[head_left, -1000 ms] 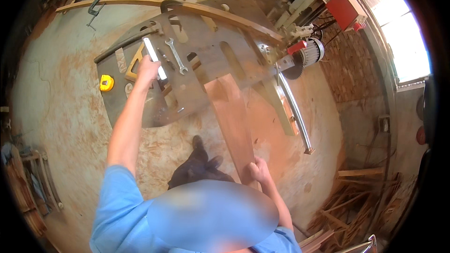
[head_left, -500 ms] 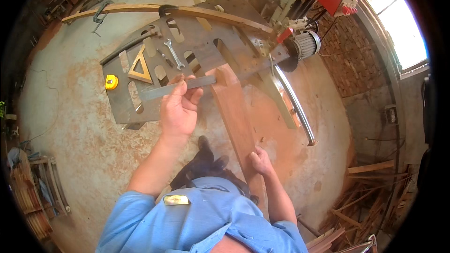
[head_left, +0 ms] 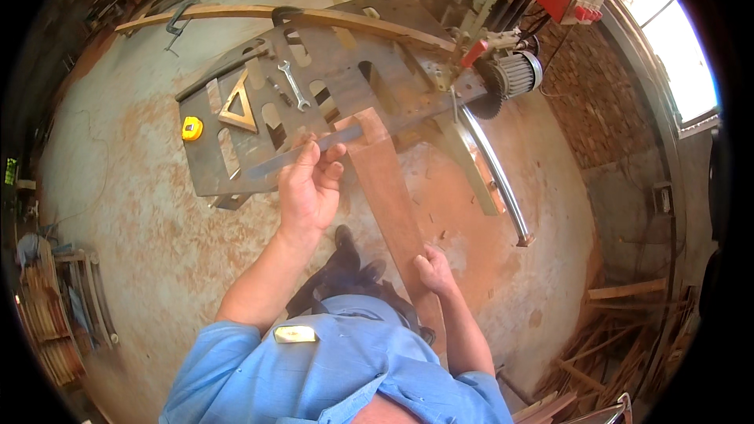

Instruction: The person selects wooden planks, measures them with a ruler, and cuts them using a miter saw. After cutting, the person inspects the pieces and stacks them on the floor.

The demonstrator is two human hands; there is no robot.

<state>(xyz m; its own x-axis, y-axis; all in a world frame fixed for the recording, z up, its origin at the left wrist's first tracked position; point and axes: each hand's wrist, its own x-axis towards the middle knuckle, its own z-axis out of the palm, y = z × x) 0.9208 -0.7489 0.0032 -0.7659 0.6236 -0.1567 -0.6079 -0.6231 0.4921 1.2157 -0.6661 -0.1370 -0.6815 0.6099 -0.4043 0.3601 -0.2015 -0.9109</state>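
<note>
A long reddish-brown wooden board (head_left: 389, 188) runs from my body out to the edge of the metal worktable (head_left: 236, 55). My right hand (head_left: 434, 269) is closed around its near part, thumb on top. My left hand (head_left: 312, 177) pinches a flat grey metal bar (head_left: 275, 162) between thumb and fingers. The bar's right end lies against the board's far end; whether it rests on the face or the edge is hard to tell. Beyond my left hand, a spanner (head_left: 294, 86), a small dark pen-like tool (head_left: 278, 91) and a triangular square (head_left: 238, 104) lie on the slotted table.
A yellow tape measure (head_left: 192, 128) sits at the table's left edge. A long wooden strip (head_left: 330, 19) with a clamp (head_left: 181, 22) crosses the back. At right are a round saw blade (head_left: 491, 90), a motor (head_left: 520, 74) and a metal rail (head_left: 493, 173). Scrap wood (head_left: 605, 353) lies lower right.
The grey bar has tilted, its left end now lower and its face turned. My left hand has shifted slightly right. My right hand keeps its hold on the board.
</note>
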